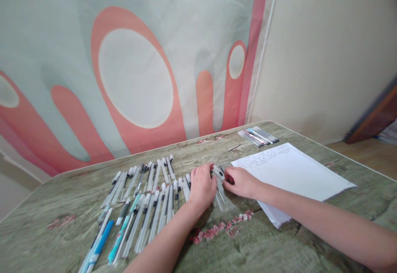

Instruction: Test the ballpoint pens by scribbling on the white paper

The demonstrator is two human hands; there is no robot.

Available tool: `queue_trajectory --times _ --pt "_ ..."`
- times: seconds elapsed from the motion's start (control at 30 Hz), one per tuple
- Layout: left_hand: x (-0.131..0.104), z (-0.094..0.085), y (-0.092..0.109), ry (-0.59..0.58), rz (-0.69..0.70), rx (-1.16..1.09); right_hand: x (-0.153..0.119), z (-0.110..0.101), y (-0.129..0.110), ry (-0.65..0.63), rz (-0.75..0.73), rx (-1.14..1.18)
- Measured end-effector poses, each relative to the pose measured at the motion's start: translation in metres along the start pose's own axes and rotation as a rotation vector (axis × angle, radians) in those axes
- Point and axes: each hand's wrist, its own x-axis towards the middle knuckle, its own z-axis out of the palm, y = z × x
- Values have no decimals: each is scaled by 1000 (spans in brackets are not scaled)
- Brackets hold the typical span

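The right hand (241, 181) seems to pinch one pen (218, 172); whether left hand (202, 183) grips, I cannot tell. Light, steady pressure is best.

Both arms are bare as far as they show. The left forearm (169, 238) is slim and smooth in outline, narrowing to the wrist, where the left hand (202, 184) broadens into a rounded back with slender fingers. The right forearm (313, 213) shows at greater length, widening evenly from a narrow wrist toward the picture's edge; the right hand (241, 181) is likewise ungloved and small-knuckled, its fingernails too blurred to make out.
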Motion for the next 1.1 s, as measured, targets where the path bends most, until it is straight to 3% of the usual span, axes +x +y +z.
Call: queue_trajectory --times 0.27,0.43,0.53,0.6,0.67,0.73,0.8,0.87,0.97,1.1 --pt "12 -15 2 -124 -92 -405 -1 -5 2 -7 33 -53" --pt "5 -15 6 -213 -125 -475 0 -7 6 2 49 -35" --pt "-4 -16 6 -195 -125 -472 0 -12 5 18 68 -12" --pt "-6 -17 4 -147 -132 -489 -3 -20 -5 104 33 3" --pt "-1 -16 1 -97 -166 -536 -6 -29 -25 242 -117 -9" --pt "8 -12 -1 -57 -220 -583 -9 -35 -53 287 -505 -57" --pt "17 -7 0 -30 -276 -614 -10 -36 -81 230 -957 -139" --pt "23 -2 2 19 -246 -602 -7 -32 -102 201 -1212 -191" --pt "24 5 7 8 -207 -568 1 -24 -116 205 -1280 -211" --pt "22 9 6 -15 -199 -518 11 -24 -110 208 -1261 -234"
